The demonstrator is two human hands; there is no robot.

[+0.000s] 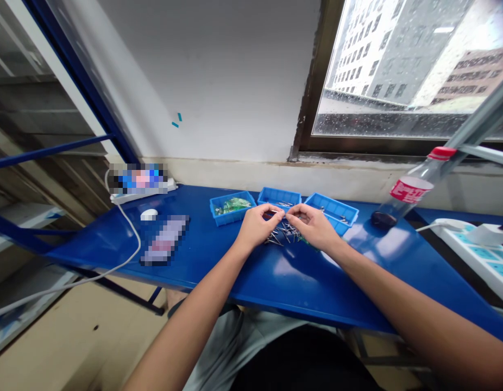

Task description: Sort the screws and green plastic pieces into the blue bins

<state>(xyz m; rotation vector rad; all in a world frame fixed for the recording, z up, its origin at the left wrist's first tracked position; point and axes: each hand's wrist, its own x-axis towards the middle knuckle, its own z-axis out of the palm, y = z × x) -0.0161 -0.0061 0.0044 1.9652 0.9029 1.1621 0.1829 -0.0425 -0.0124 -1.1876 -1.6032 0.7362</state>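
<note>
My left hand (258, 225) and my right hand (310, 222) meet fingertip to fingertip above the table, both closed in a pinch. A thin shiny piece shows at the left fingertips, too small to name; what the right fingers pinch is hidden. Beneath the hands lies a loose pile of slim metal pins (290, 233), resembling rivets or screws. Just behind stand three blue bins: the left bin (222, 220) holds green plastic-wrapped items, the middle bin (279, 194) holds thin metal pieces, and the right bin (337, 205) holds a few small metal parts, partly covered by my right hand.
On the blue table (219, 260), a tilted-looking cola bottle (412, 187) stands at the right, near a white power strip (479, 255). Leftward are a blurred phone-like object (165, 241), a white round item (149, 215) and a cable (133, 239). A wall and window rise behind.
</note>
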